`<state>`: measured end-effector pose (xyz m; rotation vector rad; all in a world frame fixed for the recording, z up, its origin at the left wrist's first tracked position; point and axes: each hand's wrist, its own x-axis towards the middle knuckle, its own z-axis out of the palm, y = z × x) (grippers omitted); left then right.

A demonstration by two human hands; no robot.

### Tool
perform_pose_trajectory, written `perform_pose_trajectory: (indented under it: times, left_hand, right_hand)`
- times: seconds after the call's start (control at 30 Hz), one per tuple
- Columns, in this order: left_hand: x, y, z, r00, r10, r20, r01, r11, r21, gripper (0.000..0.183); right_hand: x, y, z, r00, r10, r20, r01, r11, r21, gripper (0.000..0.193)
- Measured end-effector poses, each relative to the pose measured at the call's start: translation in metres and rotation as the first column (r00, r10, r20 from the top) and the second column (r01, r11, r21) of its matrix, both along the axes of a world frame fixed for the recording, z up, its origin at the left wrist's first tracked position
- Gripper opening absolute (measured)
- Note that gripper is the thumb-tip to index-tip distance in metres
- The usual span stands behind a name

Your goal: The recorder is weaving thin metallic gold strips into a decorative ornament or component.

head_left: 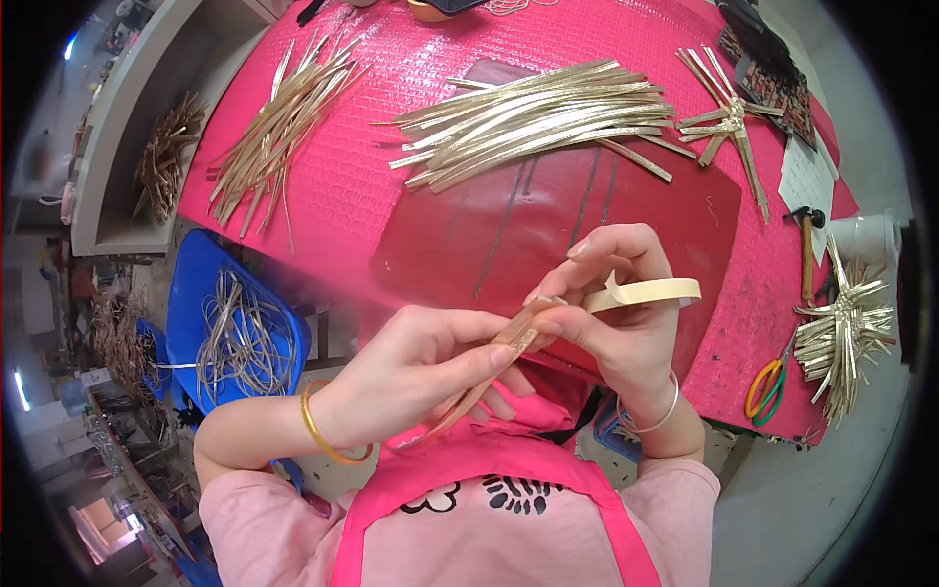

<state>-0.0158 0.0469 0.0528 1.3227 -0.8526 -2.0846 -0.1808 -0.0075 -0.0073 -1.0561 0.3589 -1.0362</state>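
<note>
My left hand (416,362) is closed on a gold strip (514,339), thumb on top, in front of my chest. The strip's lower end hangs down past my fingers toward the pink apron (469,460). My right hand (631,342) pinches the upper end of the same strip between thumb and fingertips. A small pale piece shows at that pinch; I cannot make out what it is. Around the fingers of my right hand sits a roll of cream masking tape (657,291), a short loose end sticking up from it.
A dark red mat (440,245) lies on the pink-covered table (342,210), gold strips (528,122) piled across its far edge. More strips (284,137) lie left; woven strip pieces (731,119), a hammer (807,254) and scissors (768,389) lie right. A blue bin (186,323) stands left.
</note>
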Motion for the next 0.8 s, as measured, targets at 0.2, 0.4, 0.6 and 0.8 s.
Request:
perform_pose_trajectory:
  times: [0.2, 0.4, 0.6, 0.8]
  left_hand:
    - [-0.009, -0.007, -0.010, 0.999, -0.036, 0.014, 0.038, 0.993, -0.109, 0.030]
    - [-0.015, -0.015, -0.020, 1.000, -0.001, -0.015, 0.000, 0.993, -0.121, 0.027]
    - [-0.013, -0.016, -0.033, 0.999, 0.050, -0.013, -0.051, 0.993, -0.103, 0.025]
    - [-0.013, -0.018, -0.049, 0.993, 0.112, -0.033, -0.114, 0.990, -0.086, 0.022]
  right_hand:
    - [-0.009, 0.002, 0.005, 0.990, -0.089, -0.106, 0.082, 0.994, -0.068, 0.032]
    - [-0.027, -0.016, 0.024, 0.861, -0.369, -0.348, 0.346, 0.929, -0.130, 0.027]
    - [-0.047, -0.062, 0.014, 0.859, -0.359, -0.365, 0.322, 0.933, -0.161, 0.025]
    - [-0.044, -0.075, -0.001, 0.861, -0.335, -0.383, 0.297, 0.942, -0.158, 0.025]
